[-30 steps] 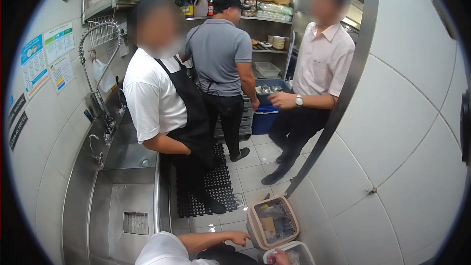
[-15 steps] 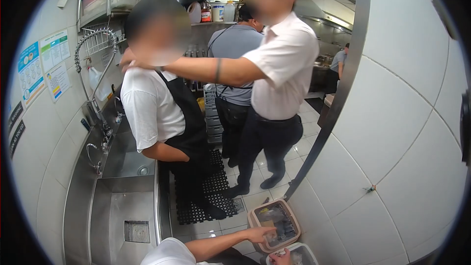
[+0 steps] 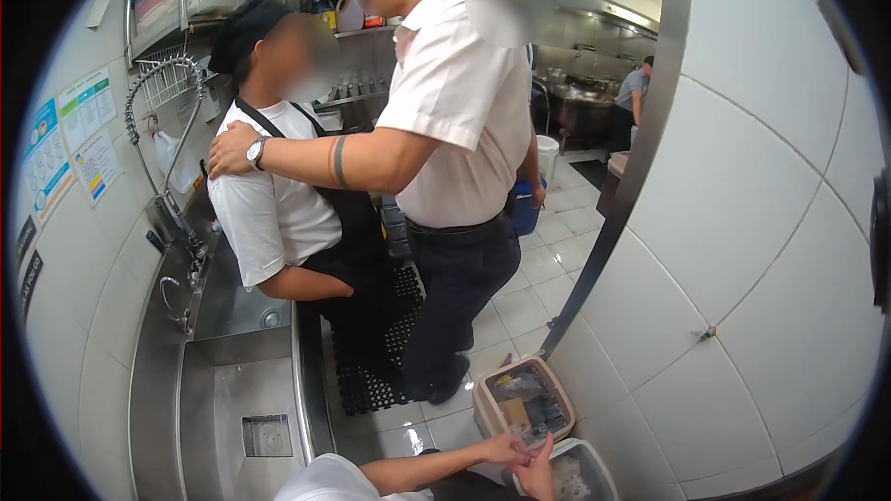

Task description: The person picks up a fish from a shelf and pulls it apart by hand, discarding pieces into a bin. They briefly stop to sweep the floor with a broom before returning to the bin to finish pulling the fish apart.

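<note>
My left hand point(image 3: 504, 450) is over the near edge of a beige bin point(image 3: 481, 399), its fingers curled and close together. Whether they pinch anything is too small to make out. Just right of it, my right hand point(image 3: 536, 475) has its thumb raised away from the fingers, and its fingertips meet those of my left hand. Below the hands stands a second, whitish bin point(image 3: 594, 471) with pale scraps inside. In the beige bin lie a brown cardboard piece point(image 3: 513, 416) and clear and dark plastic waste.
A person in a black apron point(image 3: 357, 213) stands by the steel sink point(image 3: 251, 390). Another in a pale shirt point(image 3: 455, 130) rests a hand on that person's shoulder. A blue bucket point(image 3: 527, 209) shows behind them. A tiled wall point(image 3: 742, 250) rises at right, above the bins.
My left hand has drawn back from over the beige bin to meet my right hand. The pale-shirted person has come closer and further left, now covering most of the grey-shirted person behind.
</note>
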A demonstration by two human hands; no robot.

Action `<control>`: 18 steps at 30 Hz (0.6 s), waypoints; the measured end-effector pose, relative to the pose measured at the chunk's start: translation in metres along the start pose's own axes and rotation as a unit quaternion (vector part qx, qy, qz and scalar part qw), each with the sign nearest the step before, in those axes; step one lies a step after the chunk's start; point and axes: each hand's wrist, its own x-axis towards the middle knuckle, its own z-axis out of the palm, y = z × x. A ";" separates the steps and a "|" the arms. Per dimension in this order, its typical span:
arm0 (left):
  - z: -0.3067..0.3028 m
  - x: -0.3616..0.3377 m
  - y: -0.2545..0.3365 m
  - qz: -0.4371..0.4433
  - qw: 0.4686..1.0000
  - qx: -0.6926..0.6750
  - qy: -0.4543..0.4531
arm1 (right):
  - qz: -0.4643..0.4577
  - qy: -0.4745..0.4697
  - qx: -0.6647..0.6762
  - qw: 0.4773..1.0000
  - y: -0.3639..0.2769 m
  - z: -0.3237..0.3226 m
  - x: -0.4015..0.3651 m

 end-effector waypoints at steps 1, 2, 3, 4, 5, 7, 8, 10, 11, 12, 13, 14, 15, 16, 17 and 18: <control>-0.003 0.002 0.001 -0.008 1.000 -0.010 -0.018 | 0.006 0.000 0.004 1.000 -0.002 0.003 0.006; -0.006 0.004 0.000 0.020 0.999 -0.025 0.009 | -0.033 0.002 0.055 0.998 0.005 0.007 0.014; -0.007 0.004 -0.002 0.043 0.998 -0.042 0.026 | -0.063 0.011 0.107 0.992 0.015 0.010 0.017; -0.012 0.001 0.016 0.084 0.993 -0.074 0.048 | -0.089 0.003 0.133 0.987 -0.018 0.002 0.020; -0.022 0.000 0.030 0.130 0.989 -0.011 0.075 | -0.132 -0.002 0.175 0.976 -0.045 -0.009 0.014; -0.038 -0.001 0.054 0.215 0.971 -0.028 0.096 | -0.102 0.004 0.279 0.955 -0.100 -0.029 0.000; -0.037 -0.019 0.088 0.166 0.950 -0.246 0.098 | -0.097 0.012 0.283 0.954 -0.121 -0.042 -0.006; -0.039 -0.031 0.126 0.182 0.938 -0.258 0.143 | -0.114 0.066 0.243 0.961 -0.140 -0.060 -0.015; -0.042 -0.034 0.131 0.197 0.936 -0.250 0.151 | -0.122 0.077 0.217 0.965 -0.141 -0.064 -0.020; -0.040 -0.044 0.146 0.185 0.925 -0.296 0.151 | -0.109 0.094 0.213 0.966 -0.146 -0.070 -0.030; -0.042 -0.049 0.148 0.203 0.919 -0.304 0.149 | -0.095 0.082 0.221 0.967 -0.154 -0.074 -0.034; -0.041 -0.056 0.153 0.219 0.919 -0.297 0.142 | -0.084 0.066 0.231 0.967 -0.159 -0.075 -0.037; -0.042 -0.060 0.157 0.237 0.917 -0.288 0.138 | -0.087 0.069 0.233 0.966 -0.160 -0.075 -0.038; -0.046 -0.059 0.171 0.238 0.917 -0.288 0.140 | -0.114 0.089 0.230 0.962 -0.171 -0.082 -0.032; -0.045 -0.061 0.172 0.259 0.915 -0.277 0.139 | -0.141 0.111 0.230 0.957 -0.172 -0.079 -0.034; -0.044 -0.063 0.174 0.280 0.911 -0.268 0.138 | -0.142 0.111 0.230 0.956 -0.175 -0.079 -0.035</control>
